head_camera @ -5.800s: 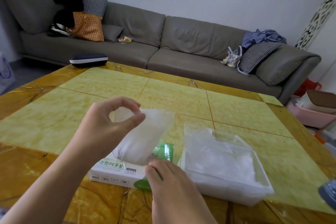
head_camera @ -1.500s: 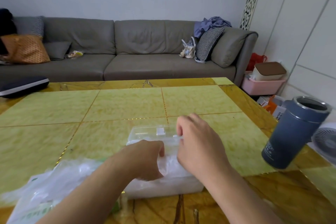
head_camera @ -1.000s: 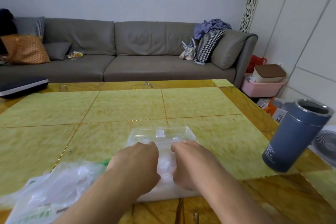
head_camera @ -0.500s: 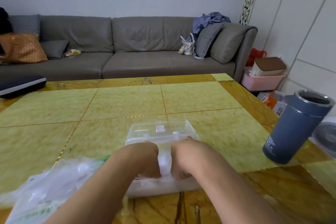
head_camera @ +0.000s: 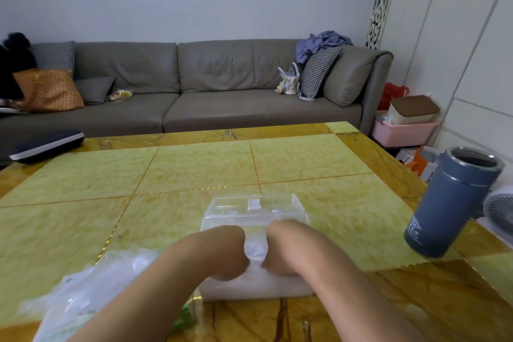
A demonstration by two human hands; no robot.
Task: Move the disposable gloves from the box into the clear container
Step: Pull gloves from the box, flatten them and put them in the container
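Both hands have sunk deeper into the clear container since half a second ago, the knuckles now lower among the gloves and the view tipped slightly upward. Left hand and right hand sit side by side inside the container, wrists bent downward, pressing on the white mass of disposable gloves that fills it; a strip of gloves shows between the two hands. Their fingers are buried out of sight, so whether they are curled round the gloves or pressing flat cannot be told. The container stands near the front edge of the counter, about midway along it, with its hinged clear lid lying open on the far side. Toward the front left corner lies the box, blurred and mostly covered by a crumpled clear plastic bag, with the left forearm crossing over it. A grey-blue tumbler with an open metal rim stands near the right edge of the counter, well apart from the container. A dark case rests at the far left corner. Beyond the counter runs a grey sofa carrying cushions and bags.
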